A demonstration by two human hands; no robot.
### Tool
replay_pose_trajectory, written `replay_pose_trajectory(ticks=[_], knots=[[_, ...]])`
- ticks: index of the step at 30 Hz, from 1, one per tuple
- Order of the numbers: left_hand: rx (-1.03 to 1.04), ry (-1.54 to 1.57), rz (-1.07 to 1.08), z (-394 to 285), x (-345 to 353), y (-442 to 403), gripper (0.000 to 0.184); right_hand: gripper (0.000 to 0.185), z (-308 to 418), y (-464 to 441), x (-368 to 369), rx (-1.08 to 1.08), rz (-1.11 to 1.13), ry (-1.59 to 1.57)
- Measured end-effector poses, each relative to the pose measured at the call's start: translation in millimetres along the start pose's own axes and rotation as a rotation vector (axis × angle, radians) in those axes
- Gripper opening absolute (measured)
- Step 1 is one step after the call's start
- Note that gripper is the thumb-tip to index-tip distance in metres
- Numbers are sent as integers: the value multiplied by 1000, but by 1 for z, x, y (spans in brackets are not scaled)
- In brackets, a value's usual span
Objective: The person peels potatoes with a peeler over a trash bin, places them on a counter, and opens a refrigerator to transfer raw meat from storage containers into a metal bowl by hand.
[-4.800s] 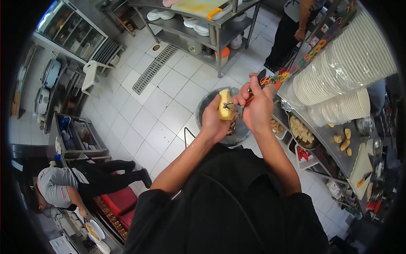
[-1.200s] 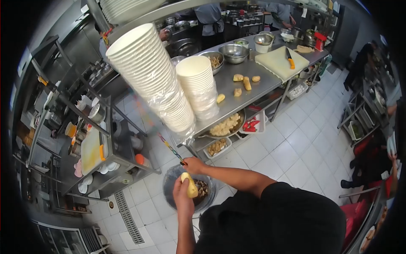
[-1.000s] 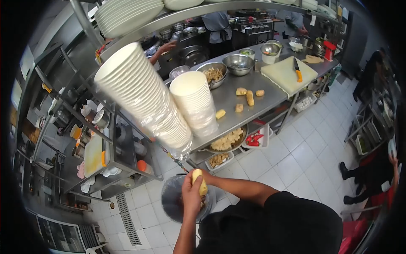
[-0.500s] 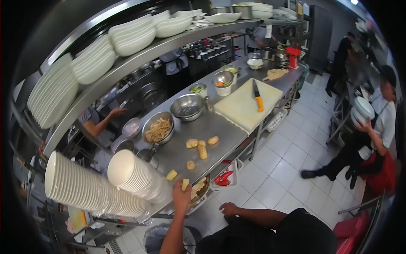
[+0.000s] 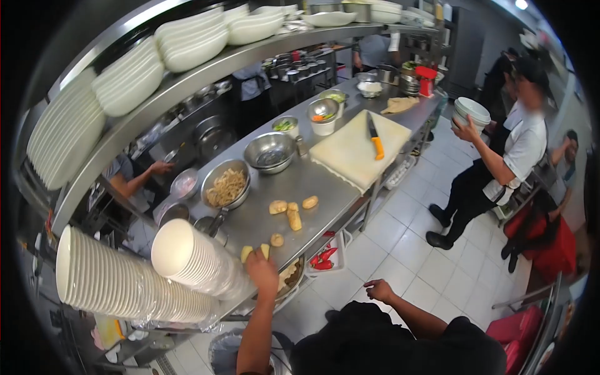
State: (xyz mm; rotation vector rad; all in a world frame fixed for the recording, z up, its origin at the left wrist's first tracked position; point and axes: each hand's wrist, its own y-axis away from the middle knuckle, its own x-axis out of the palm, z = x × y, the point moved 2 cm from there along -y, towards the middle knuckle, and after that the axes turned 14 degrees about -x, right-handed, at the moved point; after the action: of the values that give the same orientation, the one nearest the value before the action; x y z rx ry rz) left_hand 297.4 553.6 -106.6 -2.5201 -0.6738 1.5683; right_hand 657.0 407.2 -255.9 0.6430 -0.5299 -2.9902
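My left hand (image 5: 261, 272) is at the counter's near edge, its fingers closed on a peeled yellow piece (image 5: 265, 250), which touches the metal top or is just above it. Another peeled piece (image 5: 246, 254) lies right beside it. Several more pale-yellow pieces, one of them upright in the view (image 5: 294, 219), lie farther along the counter (image 5: 325, 234). My right hand (image 5: 379, 290) is over the floor in front of my body, fingers loosely bent and apart, with nothing visible in it.
Stacked white cups (image 5: 194, 256) stand left of my left hand. Beyond are metal bowls (image 5: 269, 151) and a cutting board (image 5: 356, 150) with an orange-handled knife (image 5: 375, 137). Red peppers (image 5: 324, 257) sit below. A bin (image 5: 234, 351) is by me. A person (image 5: 494, 150) carries bowls at right.
My view has turned toward the counter. My left hand has carried the yellow piece from above the bin to the counter. My right hand has moved away rightward, its fingers loosening. The person with bowls has come closer.
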Motion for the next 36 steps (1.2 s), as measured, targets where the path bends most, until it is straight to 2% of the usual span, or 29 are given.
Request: replay_pose_trajectory(ticks=[4,6,8,11,14,15,18,20,22,23,24,26,28,30,33,36], knots=[[8,-51,-40,-11,-19,8,53,28,34,-18,3,-76,57,2],[18,-71,-85,-12,-20,13,49,27,38,-43,15,-132,162,-2],[22,-98,-92,-19,-32,12,46,27,70,-66,20,-345,320,177],[40,13,-121,-47,-53,-1,30,27,110,-109,29,-304,544,167],[87,142,-185,-104,-89,-43,17,28,137,-158,16,-857,634,369],[96,167,-231,-136,-113,-59,9,27,150,-169,6,-780,724,269],[248,189,-296,-212,-171,-100,12,26,207,-184,-45,-882,746,288],[298,236,-277,-254,-199,-122,17,25,208,-208,-66,-849,756,291],[403,124,-351,-293,-222,-145,23,25,223,-220,-90,-883,743,280],[463,137,-360,-316,-235,-155,25,30,230,-228,-101,-634,855,253],[537,58,-404,-334,-243,-168,26,30,228,-233,-109,-747,785,282],[465,141,-391,-353,-250,-190,24,31,223,-244,-119,-973,632,345],[439,85,-403,-366,-261,-207,25,32,235,-240,-142,-870,588,261],[537,-7,-474,-375,-271,-223,26,32,246,-237,-165,-715,571,113],[561,-72,-514,-386,-281,-247,27,38,245,-245,-187,-674,520,172],[523,-126,-513,-395,-287,-266,28,40,243,-262,-211,-830,392,181]])
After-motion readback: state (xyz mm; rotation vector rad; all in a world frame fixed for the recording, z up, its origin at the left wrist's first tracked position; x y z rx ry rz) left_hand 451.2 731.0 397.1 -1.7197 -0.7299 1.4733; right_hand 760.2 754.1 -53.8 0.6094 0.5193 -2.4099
